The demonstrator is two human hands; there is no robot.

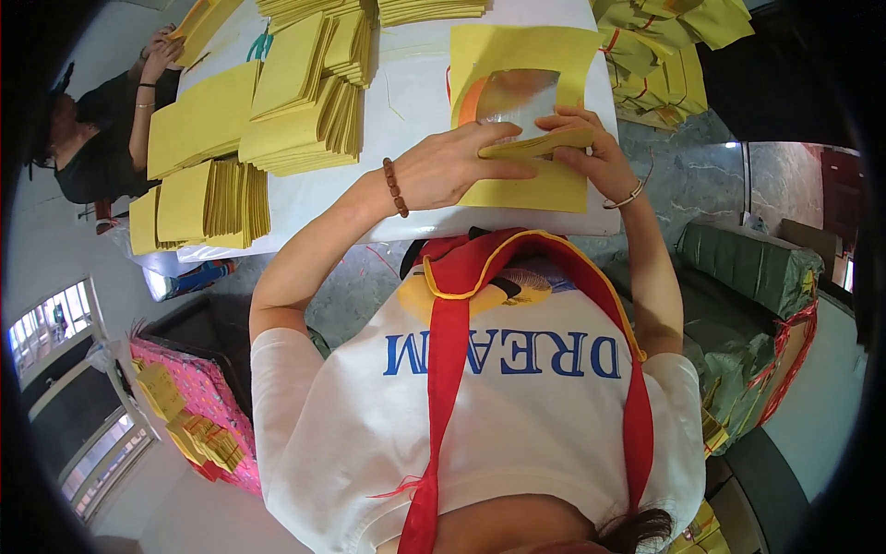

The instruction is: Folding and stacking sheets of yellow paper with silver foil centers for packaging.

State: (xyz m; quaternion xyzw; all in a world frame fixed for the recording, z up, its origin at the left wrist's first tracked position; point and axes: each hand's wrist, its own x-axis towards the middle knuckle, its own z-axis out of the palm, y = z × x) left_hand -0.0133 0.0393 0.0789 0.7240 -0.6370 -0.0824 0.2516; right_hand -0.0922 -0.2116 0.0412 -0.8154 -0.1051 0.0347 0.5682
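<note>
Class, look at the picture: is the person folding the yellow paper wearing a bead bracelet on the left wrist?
Yes: a brown bead bracelet circles the left wrist, just behind the left hand that presses the yellow paper.

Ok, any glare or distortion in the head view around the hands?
Head view: glare whitens the foil square on the yellow sheet; fisheye bends the table edge; black vignette rings the frame; both hands, left and right, look sharp.

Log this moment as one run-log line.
left hand: presses folded yellow paper | right hand: grips same paper | beneath: yellow sheet | table
</note>
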